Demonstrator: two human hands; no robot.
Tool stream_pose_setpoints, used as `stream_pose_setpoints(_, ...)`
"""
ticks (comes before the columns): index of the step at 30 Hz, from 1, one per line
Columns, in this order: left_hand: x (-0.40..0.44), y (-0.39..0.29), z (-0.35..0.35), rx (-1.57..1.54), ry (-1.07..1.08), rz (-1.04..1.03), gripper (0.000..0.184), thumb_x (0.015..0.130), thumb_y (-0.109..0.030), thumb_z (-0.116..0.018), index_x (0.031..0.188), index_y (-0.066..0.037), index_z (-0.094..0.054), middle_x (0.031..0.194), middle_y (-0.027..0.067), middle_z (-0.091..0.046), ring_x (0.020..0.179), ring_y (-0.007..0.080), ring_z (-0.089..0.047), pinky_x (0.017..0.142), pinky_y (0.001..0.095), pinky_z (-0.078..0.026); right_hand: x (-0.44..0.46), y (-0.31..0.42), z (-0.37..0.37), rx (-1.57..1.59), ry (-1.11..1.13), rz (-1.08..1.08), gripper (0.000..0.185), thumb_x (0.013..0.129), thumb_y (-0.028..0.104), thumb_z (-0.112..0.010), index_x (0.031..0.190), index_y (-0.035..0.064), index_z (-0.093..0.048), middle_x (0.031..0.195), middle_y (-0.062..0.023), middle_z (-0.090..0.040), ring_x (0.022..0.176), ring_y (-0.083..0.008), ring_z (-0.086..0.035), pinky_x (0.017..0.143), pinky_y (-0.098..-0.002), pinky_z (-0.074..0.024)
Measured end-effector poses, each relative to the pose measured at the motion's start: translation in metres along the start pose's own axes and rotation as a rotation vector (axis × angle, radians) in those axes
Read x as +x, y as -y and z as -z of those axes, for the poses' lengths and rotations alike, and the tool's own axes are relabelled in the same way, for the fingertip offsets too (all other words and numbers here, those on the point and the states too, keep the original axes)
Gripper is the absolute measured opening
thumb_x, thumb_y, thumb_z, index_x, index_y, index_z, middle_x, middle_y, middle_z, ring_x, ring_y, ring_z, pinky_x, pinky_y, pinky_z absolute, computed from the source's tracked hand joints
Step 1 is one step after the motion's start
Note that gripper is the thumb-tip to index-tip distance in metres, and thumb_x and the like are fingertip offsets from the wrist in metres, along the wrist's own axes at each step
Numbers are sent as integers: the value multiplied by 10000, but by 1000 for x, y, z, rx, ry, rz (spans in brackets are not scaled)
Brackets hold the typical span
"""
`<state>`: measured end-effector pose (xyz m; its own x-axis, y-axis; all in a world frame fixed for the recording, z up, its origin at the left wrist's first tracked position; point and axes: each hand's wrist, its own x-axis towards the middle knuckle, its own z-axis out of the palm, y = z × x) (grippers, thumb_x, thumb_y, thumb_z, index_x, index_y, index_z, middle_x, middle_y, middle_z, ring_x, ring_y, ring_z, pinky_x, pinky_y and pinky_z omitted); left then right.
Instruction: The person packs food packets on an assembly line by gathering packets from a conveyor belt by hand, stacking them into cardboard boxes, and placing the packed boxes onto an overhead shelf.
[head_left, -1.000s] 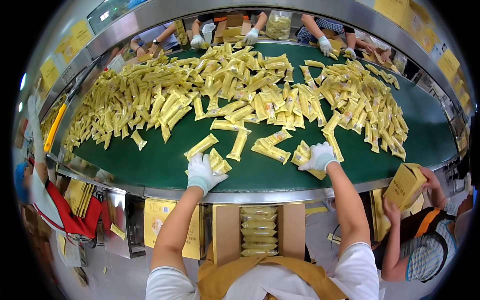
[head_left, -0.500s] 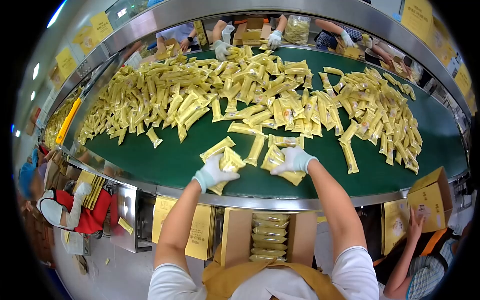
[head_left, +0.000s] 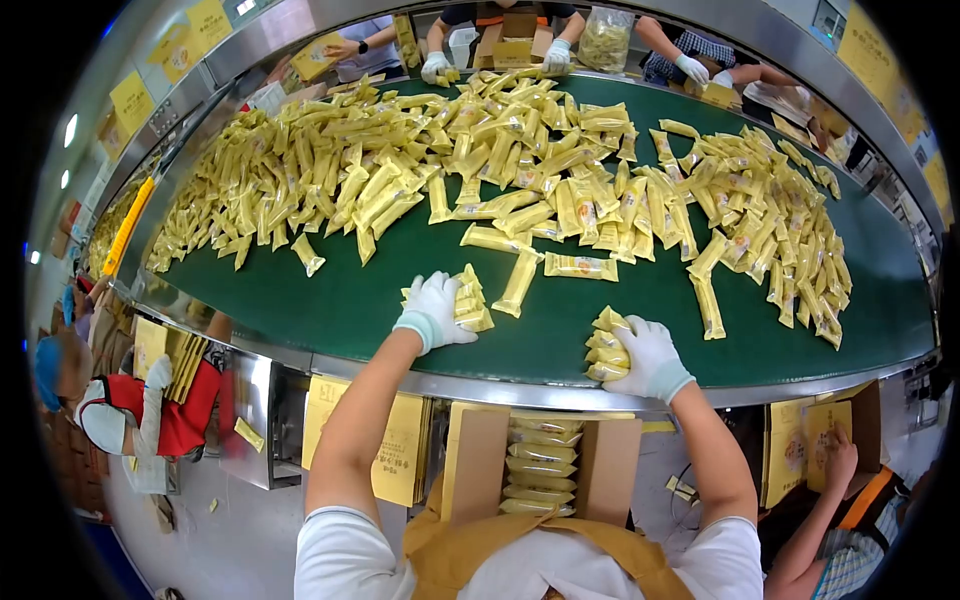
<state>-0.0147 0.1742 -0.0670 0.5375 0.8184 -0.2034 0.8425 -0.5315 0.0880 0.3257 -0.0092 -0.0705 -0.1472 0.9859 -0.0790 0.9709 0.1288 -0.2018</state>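
My left hand (head_left: 436,308), in a white glove, is closed around a bunch of yellow packets (head_left: 472,303) on the green belt (head_left: 540,340). Further right, my gloved right hand (head_left: 648,358) grips another stacked bunch of packets (head_left: 607,346) near the belt's front edge. Between and beyond my hands lie two loose packets, one slanted (head_left: 518,283) and one crosswise (head_left: 581,267). An open carton (head_left: 475,465) in front of my body holds a column of yellow packets (head_left: 541,453).
A large heap of packets (head_left: 300,175) covers the belt's far left and middle, with another heap (head_left: 765,215) at right. Co-workers' gloved hands (head_left: 436,68) show across the belt. A person with a carton (head_left: 835,450) is at right. Flat cartons (head_left: 400,455) stand below the belt's metal edge.
My hands have moved apart, each with its bunch of packets; the right one has gone right and nearer to me. At right, the co-worker's carton has come down.
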Motion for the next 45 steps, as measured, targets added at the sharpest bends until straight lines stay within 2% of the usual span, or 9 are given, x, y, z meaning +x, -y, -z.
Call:
stream_pose_setpoints(9,-11,-8,-15,24,-55,97,1288,625,-610,-817,1564,14,-193,1365,232,-502,1258,381,-497,1126,450,-343,1,15,2,-44,142,-270,1214,640,565,-816,1541,-16,-248,1309,-268,-521,1202,-404,-535,1047,-460,-424)
stream_pose_setpoints(16,-52,11,-36,-269,-418,-54,1272,612,-540,-864,1550,26,-216,1335,204,-512,1242,377,-491,1107,474,-336,-47,52,67,1281,-268,-76,985,653,267,-900,1438,-22,-379,1172,-195,-637,1101,-277,-648,964,-324,-507)
stream_pose_setpoints(21,-110,-24,-10,-1364,-432,-199,1342,583,-87,-889,1586,8,-3,1354,143,-507,1169,242,-579,990,386,-524,-91,126,104,158,58,428,819,762,379,-794,1408,9,-452,1055,-136,-630,977,-307,-633,845,-416,-496)
stream_pose_setpoints(22,-123,-47,5,-1388,-639,-361,1028,715,-233,-866,1540,-17,-293,1127,71,-643,956,170,-660,819,341,-577,-98,141,96,10,109,464,830,769,450,-775,1402,10,-467,1012,-137,-620,958,-330,-620,833,-439,-477)
stream_pose_setpoints(25,-130,-67,18,-2392,247,29,418,901,-508,-633,1100,-145,-582,736,-89,-605,625,42,-578,552,262,-468,-87,162,44,-269,283,534,836,758,483,-765,1392,7,-498,1017,-143,-611,956,-320,-611,838,-451,-455)
stream_pose_setpoints(30,-157,-115,-4,-1691,211,-485,906,707,-499,-849,1398,-62,-459,1147,82,-629,1012,227,-636,883,362,-519,-57,191,37,-65,846,359,834,720,415,-773,1390,9,-489,1280,-191,-595,1188,-351,-582,969,-496,-463)
stream_pose_setpoints(34,-166,-138,11,-820,-171,-765,1271,559,-421,-937,1526,38,-250,1278,185,-538,1203,365,-535,1074,417,-412,-92,156,-91,251,278,525,638,826,360,-674,1369,56,-531,1315,-169,-598,1258,-351,-538,1022,-511,-448)
stream_pose_setpoints(38,-166,-155,-8,-452,-373,-889,1074,557,-342,-882,1425,73,-404,1236,200,-537,1134,392,-539,1014,493,-418,-114,156,-153,487,36,413,542,879,305,-614,1365,78,-543,1324,-161,-599,1284,-347,-517,1042,-504,-443)
stream_pose_setpoints(45,-171,-174,-40,-141,-382,-562,860,697,-313,-767,1421,31,-454,1213,175,-549,1170,335,-541,1041,492,-391,-124,188,-60,83,728,151,530,915,253,-563,1418,92,-510,1309,-199,-613,1177,-350,-625,916,-563,-503)
